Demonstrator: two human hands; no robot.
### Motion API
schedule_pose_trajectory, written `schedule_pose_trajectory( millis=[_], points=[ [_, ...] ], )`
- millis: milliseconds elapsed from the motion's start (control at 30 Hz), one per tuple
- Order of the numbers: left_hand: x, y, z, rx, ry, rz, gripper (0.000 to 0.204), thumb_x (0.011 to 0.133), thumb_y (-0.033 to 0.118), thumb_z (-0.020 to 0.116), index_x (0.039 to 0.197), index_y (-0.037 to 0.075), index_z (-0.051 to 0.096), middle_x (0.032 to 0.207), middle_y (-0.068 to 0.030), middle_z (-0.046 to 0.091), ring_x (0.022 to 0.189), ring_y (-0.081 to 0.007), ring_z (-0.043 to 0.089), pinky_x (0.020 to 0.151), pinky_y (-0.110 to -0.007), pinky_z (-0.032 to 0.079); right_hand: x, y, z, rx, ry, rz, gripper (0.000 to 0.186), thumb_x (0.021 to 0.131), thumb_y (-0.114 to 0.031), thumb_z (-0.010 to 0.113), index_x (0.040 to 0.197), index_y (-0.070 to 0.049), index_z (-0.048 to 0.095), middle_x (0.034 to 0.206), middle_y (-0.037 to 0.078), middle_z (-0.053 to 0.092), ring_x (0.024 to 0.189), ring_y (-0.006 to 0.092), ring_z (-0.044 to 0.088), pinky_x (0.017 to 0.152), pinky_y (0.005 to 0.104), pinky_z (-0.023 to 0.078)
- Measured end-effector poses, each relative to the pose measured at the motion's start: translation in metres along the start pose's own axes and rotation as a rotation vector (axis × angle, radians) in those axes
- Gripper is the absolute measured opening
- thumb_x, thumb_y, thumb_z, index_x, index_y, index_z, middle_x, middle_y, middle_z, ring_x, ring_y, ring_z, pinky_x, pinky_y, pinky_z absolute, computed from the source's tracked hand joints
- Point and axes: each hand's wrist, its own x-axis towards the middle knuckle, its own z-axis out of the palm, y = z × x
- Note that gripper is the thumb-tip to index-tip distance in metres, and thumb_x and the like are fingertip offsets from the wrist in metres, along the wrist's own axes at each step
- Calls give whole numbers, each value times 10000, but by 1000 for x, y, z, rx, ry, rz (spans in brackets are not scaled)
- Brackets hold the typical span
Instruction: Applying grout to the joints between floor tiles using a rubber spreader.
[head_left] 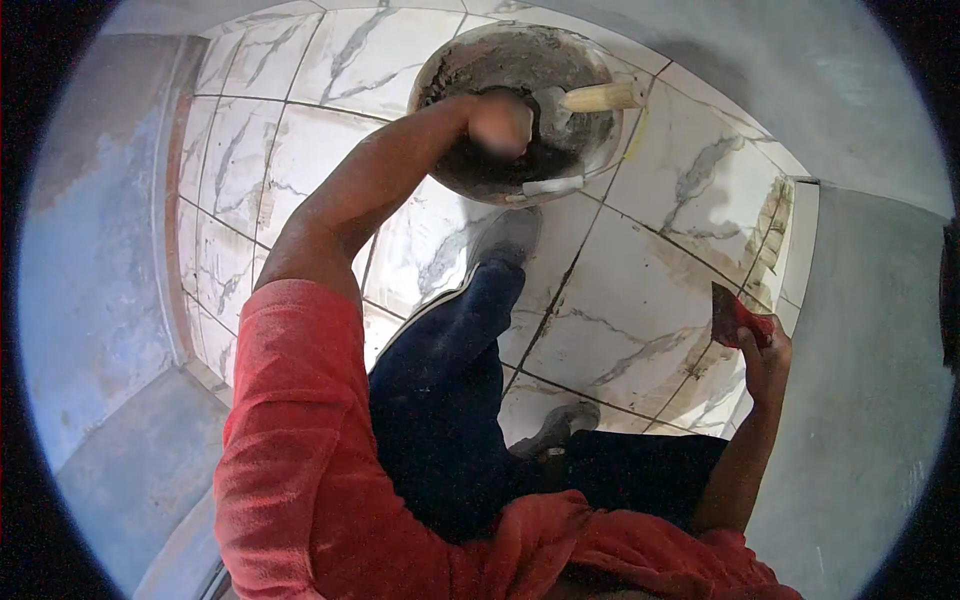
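The left hand [500, 128], its grip too blurred to tell, is in the mortar basin [603, 140]; the right hand [768, 360] holds a red-handled scraper [726, 318]. Bumping the overhanging trowel handle [605, 96] could flip mortar [552, 160] onto the tiles [625, 285].

The head-worn fisheye looks steeply down, close over the person's red shirt [300, 450], to the tiled floor [615, 290].

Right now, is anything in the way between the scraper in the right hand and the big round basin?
Nothing visible: only floor tiles lie between the scraper in the right hand and the basin. A wooden-handled trowel rests inside the basin.
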Motion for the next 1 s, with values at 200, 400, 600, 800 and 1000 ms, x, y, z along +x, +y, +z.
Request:
schedule_pose_trajectory(
  millis=[200, 400, 600, 800, 1000],
  points=[
    [-20, -3, -25, -303, -51, 135, 314, 864, 177, 647, 1105, -24, 632, 1131, -131, 637, 1021, -219, 629, 902, -322, 517, -1, 8, 0, 29, -7, 57, 243, 849, -206, 673, 932, 3, 583, 795, 32, 606, 740, 117, 531, 706, 271, 443],
    [-66, 8, -26, -871, 265, 204, 276, 834, 158, 684, 1059, 15, 609, 957, -90, 674, 866, -205, 677, 787, -314, 564, 3, 16, 1, 127, 5, 80, 300, 840, -246, 706, 961, 11, 606, 877, 69, 655, 773, 134, 579, 713, 289, 472],
    [-82, 24, -9, -1111, 273, 537, 194, 872, 201, 645, 1015, 76, 608, 933, -81, 677, 808, -199, 687, 736, -302, 569, 20, -10, 11, 631, -12, 72, 370, 859, -238, 683, 1095, 19, 560, 969, 52, 634, 869, 159, 599, 791, 310, 496],
    [-111, 30, 20, -1338, 314, 703, 226, 908, 228, 593, 1071, 74, 576, 987, -102, 644, 886, -202, 656, 721, -310, 592, 62, -89, 55, 1115, -165, 97, 547, 888, -275, 620, 1323, -36, 391, 1194, 124, 571, 1018, 238, 615, 792, 420, 581],
    [-109, 65, 44, -1500, 407, 784, 187, 909, 184, 593, 1064, 81, 580, 1007, -152, 649, 824, -221, 687, 629, -297, 619, 77, -118, 79, 1250, -173, 29, 454, 935, -179, 551, 1332, -30, 390, 1164, 126, 591, 1011, 244, 635, 769, 335, 606]
  ],
)
